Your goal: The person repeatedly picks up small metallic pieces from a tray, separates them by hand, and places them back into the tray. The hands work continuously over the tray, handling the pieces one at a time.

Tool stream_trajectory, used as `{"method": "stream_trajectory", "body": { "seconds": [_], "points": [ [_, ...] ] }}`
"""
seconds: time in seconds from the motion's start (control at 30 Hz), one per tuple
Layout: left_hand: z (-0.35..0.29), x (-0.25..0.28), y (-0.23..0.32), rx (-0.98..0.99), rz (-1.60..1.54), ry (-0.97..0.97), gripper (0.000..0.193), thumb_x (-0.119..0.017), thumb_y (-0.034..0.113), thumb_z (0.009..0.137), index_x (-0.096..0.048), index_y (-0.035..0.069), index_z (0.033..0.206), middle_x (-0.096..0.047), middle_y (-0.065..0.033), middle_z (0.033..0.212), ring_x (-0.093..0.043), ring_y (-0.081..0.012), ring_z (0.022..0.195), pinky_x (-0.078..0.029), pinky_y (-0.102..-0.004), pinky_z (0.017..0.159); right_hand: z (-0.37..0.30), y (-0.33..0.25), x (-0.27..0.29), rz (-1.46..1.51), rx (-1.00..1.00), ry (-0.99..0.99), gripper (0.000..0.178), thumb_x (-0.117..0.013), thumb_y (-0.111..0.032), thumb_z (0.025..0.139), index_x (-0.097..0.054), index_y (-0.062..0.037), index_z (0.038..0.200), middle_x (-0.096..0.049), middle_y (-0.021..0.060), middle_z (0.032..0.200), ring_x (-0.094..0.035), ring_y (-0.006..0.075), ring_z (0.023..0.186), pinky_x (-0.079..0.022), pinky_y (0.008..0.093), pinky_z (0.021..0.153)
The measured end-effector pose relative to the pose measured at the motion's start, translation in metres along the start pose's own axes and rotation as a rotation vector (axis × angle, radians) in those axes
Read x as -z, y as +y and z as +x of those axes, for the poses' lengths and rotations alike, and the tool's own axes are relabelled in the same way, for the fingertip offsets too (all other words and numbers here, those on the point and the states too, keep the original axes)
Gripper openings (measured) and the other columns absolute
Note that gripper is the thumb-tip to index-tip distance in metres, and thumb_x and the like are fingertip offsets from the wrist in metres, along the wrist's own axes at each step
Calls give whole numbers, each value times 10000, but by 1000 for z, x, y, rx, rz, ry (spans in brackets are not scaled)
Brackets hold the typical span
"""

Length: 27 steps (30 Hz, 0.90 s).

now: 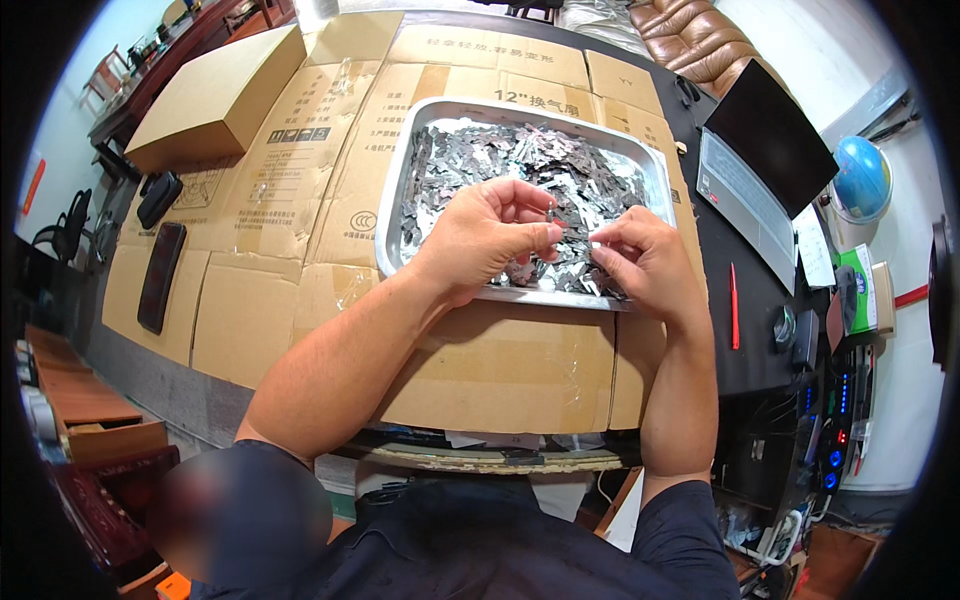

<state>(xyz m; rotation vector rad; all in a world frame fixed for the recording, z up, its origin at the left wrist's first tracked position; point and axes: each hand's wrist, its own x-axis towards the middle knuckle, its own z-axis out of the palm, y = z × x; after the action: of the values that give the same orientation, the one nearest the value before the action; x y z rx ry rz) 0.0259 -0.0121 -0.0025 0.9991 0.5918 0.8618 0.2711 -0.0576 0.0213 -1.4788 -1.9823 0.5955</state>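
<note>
A shallow silver metal tray (400, 165) is filled with a heap of thin black, grey and whitish flakes (520, 155). Over its near half, my left hand (495, 235) is closed, thumb and fingers pinched together. Whatever lies between those fingertips is too small to make out against the flakes. To its right, my right hand (645, 262) is also pinched, its fingertips pointing toward the left ones. A small pale bit shows at its fingertips, but I cannot tell its kind. A short gap separates the two hands.
Flattened cardboard (480, 370) covers the table under the tray. At left are a cardboard box (215, 100), a black phone (162, 278) and a small black case (159, 199). An open laptop (745, 190), a red pen (734, 305) and a globe (860, 178) stand at right.
</note>
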Motion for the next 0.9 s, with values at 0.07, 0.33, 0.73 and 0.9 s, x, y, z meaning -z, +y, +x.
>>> {"method": "stream_trajectory", "body": {
  "seconds": [0.07, 0.33, 0.73, 0.9],
  "points": [
    [0, 0, 1, 11, 15, 6, 311, -798, 49, 892, -632, 5, 1152, -710, -58, 930, -710, -132, 793, -520, -225, 612, 0, -1, -4, -80, 62, -13, 126, -796, -75, 831, -775, -55, 954, -632, 112, 848, -665, 258, 799, -536, 358, 717],
    [-1, -2, 0, 37, 35, 30, 278, -791, 45, 895, -645, 14, 1129, -714, -57, 920, -710, -129, 784, -525, -224, 617, -1, 1, -13, -228, 163, -30, 152, -818, -35, 781, -743, -43, 913, -625, 105, 878, -646, 279, 843, -525, 371, 735],
    [2, 0, -4, 41, 43, 16, 253, -789, 27, 894, -652, 10, 1105, -723, -72, 936, -716, -143, 797, -542, -234, 632, -3, -1, -18, -277, 126, -39, 115, -759, -67, 820, -667, -44, 885, -608, 132, 936, -646, 352, 843, -533, 440, 752],
    [1, -3, -6, 6, 99, 20, 246, -788, 17, 893, -656, 9, 1100, -718, -62, 935, -711, -130, 804, -551, -230, 657, -1, -5, -20, -89, 78, 52, 99, -745, -47, 848, -658, -29, 892, -584, 122, 925, -631, 294, 763, -527, 393, 707]
  ]
}}
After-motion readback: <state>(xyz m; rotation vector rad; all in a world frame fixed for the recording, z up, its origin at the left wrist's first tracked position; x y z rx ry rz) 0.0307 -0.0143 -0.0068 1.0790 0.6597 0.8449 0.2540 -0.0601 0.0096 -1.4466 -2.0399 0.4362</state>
